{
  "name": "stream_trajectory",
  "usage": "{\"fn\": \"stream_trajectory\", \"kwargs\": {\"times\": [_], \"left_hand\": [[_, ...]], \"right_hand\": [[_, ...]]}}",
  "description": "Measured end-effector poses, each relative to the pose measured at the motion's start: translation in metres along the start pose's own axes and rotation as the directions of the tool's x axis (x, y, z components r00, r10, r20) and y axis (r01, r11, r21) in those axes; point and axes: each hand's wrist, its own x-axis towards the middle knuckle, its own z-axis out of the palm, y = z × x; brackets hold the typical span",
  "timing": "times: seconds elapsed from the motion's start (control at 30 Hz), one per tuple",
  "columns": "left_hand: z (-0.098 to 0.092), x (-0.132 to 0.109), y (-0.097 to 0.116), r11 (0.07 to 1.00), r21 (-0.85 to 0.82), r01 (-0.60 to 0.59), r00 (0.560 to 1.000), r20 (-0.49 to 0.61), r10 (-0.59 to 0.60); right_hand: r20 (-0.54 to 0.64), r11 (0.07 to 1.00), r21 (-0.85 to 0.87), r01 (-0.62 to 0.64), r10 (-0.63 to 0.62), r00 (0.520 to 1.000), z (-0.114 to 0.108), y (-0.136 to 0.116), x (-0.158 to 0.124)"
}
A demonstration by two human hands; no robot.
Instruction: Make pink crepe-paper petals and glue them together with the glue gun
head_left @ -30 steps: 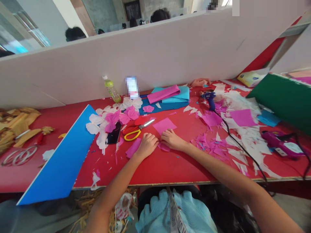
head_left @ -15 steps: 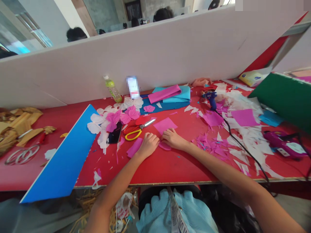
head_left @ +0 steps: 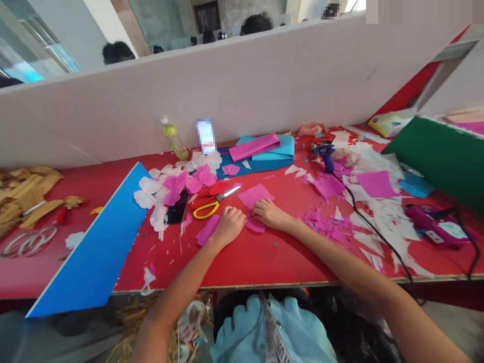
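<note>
We record the left hand [head_left: 229, 227] with its fingers [head_left: 235, 216] curled down on the red painted tabletop [head_left: 264, 259], and the right hand [head_left: 269, 214] lying flatter. We cannot tell whether either hand grips anything. A small magenta paper scrap [head_left: 254, 226] lies between them, touching the right hand. Just beyond it sits a pink paper square [head_left: 255, 195]; beside the left hand lies a magenta paper strip [head_left: 207, 229]. Farther out: yellow-handled steel scissors [head_left: 206, 210], a black smartphone [head_left: 177, 206], and white and pink paper flowers [head_left: 174, 184].
</note>
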Motion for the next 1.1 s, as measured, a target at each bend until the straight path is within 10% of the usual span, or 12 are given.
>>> {"fn": "stream_trajectory", "kwargs": {"times": [1.1], "left_hand": [[0.002, -0.001, -0.004, 0.999, -0.032, 0.007, 0.999, 0.031, -0.006]], "right_hand": [[-0.03, 0.999, 0.024, 0.029, -0.029, 0.999, -0.008, 0.016, -0.007]]}}
